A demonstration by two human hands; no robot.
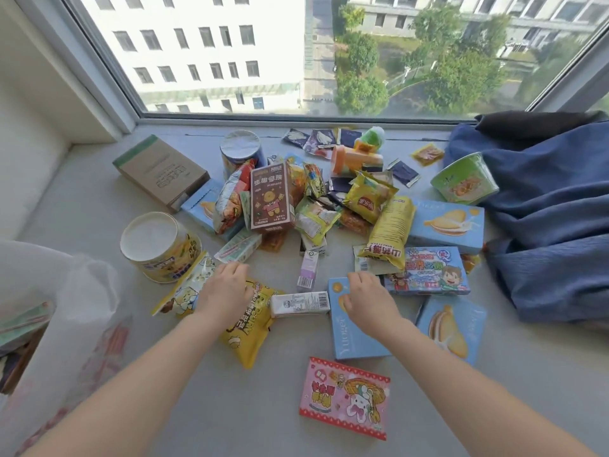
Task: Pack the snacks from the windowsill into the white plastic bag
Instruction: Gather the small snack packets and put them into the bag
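Observation:
A heap of snacks covers the grey windowsill (99, 206). My left hand (224, 291) lies on a yellow snack bag (245, 338), fingers curled down over its far edge, beside a yellow-and-white popcorn bag (184, 291). On a light blue biscuit box (354, 338) sits my right hand (369, 300), its fingers bent over the box's far end. Between the hands lies a small white carton (300, 303). The white plastic bag (85, 311) stands at the left edge, translucent, with reddish packaging showing through it.
A pink box (346, 397) lies nearest me. A round tub (158, 249) and a cardboard box (158, 173) are at the left, a green noodle bowl (464, 179) and crumpled blue cloth (553, 225) at the right. The window pane closes off the far side.

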